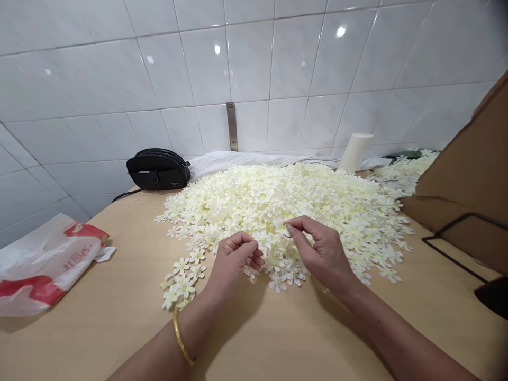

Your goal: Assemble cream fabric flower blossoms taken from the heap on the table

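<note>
A big heap of pale yellow-white artificial flower heads (pixel 254 196) is spread over the wooden table. My right hand (pixel 321 254) is at the near side of the heap, thumb and forefinger pinched on a white artificial flower, which blends into the pile behind it. To its left is my left hand (pixel 236 254), fingers curled and thumb against the forefinger; whatever it may hold is too small to make out. A gold bangle (pixel 181 338) circles the left wrist. Beside the left forearm lies a small separate cluster of the same flowers (pixel 184 283).
A red-and-white plastic bag (pixel 51 264) lies at the left. Behind the heap are a black pouch (pixel 159 170) and a white thread cone (pixel 355 152), near the tiled wall (pixel 250 63). Brown cardboard (pixel 472 180) and a black metal frame (pixel 456 259) stand at the right.
</note>
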Available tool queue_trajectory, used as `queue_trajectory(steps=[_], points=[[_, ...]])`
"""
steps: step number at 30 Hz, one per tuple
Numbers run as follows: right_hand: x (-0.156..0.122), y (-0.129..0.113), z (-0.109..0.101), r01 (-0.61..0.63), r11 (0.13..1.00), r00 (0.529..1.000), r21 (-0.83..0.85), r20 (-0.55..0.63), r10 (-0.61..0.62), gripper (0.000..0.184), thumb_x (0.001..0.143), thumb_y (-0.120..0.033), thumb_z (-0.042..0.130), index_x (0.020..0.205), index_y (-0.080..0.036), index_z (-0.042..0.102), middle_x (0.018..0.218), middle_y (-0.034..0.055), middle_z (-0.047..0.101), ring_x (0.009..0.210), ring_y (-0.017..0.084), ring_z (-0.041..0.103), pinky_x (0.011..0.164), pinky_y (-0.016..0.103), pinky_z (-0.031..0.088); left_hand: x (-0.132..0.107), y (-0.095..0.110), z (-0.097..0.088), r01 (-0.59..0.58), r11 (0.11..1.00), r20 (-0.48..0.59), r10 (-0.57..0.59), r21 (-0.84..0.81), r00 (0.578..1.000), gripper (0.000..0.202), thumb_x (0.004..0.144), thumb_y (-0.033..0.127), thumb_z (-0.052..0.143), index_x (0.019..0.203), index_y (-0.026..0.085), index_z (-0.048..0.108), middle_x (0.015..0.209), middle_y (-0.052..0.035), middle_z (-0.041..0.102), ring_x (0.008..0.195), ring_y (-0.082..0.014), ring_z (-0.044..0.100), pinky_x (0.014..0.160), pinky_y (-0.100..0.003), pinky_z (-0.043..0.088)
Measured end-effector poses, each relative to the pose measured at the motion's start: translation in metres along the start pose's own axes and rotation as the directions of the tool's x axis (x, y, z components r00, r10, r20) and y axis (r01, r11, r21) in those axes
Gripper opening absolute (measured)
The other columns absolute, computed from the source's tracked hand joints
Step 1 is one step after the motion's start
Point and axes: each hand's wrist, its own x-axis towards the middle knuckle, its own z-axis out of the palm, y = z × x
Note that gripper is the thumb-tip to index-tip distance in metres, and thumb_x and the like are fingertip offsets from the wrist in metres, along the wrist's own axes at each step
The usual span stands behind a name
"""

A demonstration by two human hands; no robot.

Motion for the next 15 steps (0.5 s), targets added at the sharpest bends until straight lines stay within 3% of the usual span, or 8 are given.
queue_trajectory(steps=[4, 8, 12, 15], points=[[0.0, 0.001, 0.003, 0.053, 0.999, 0.995, 0.004, 0.084, -0.053, 0.015, 0.08, -0.018, 0.042, 0.074, -0.017, 0.056, 0.069, 0.0018, 0.056, 0.063, 0.013, 0.051, 0.059, 0.024, 0.038, 0.002, -0.003, -0.003, -0.053, 0.998, -0.041, 0.054, 0.03, 0.998, 0.007, 0.063, 0.016, 0.054, 0.056, 0.014, 0.057, 0.054, -0.0003, 0.054, 0.054, -0.0109, 0.053, 0.058, -0.024, 0.043], [-0.001, -0.002, 0.0, 0.158, 0.987, 0.971, 0.0, 0.18, -0.156, 0.013, 0.078, -0.013, 0.042, 0.074, -0.016, 0.053, 0.066, 0.0017, 0.053, 0.061, 0.012, 0.048, 0.058, 0.023, 0.036, 0.005, -0.005, -0.006, -0.072, 0.995, -0.108, 0.064, -0.075, 0.992, 0.008, 0.058, 0.013, 0.057, 0.05, 0.014, 0.054, 0.059, 0.0012, 0.053, 0.053, -0.0094, 0.052, 0.057, -0.025, 0.044], [-0.008, -0.01, 0.001, 0.427, 0.901, 0.845, -0.076, 0.388, -0.367, 0.013, 0.074, -0.008, 0.042, 0.072, -0.016, 0.052, 0.069, 0.0038, 0.053, 0.065, 0.013, 0.045, 0.061, 0.026, 0.034, 0.009, -0.002, -0.009, -0.094, 0.992, -0.212, 0.073, -0.09, 0.975, 0.012, 0.055, 0.012, 0.059, 0.047, 0.014, 0.05, 0.055, 0.0027, 0.052, 0.049, -0.0077, 0.049, 0.053, -0.023, 0.042], [-0.017, -0.017, 0.01, 0.562, 0.815, 0.731, -0.143, 0.547, -0.408, 0.011, 0.07, -0.007, 0.044, 0.066, -0.016, 0.05, 0.069, 0.0039, 0.051, 0.066, 0.014, 0.042, 0.061, 0.027, 0.031, 0.009, 0.0, -0.01, -0.12, 0.988, -0.24, 0.095, -0.092, 0.966, 0.008, 0.055, 0.011, 0.06, 0.055, 0.014, 0.052, 0.052, 0.0045, 0.051, 0.047, -0.0065, 0.047, 0.052, -0.021, 0.04]])
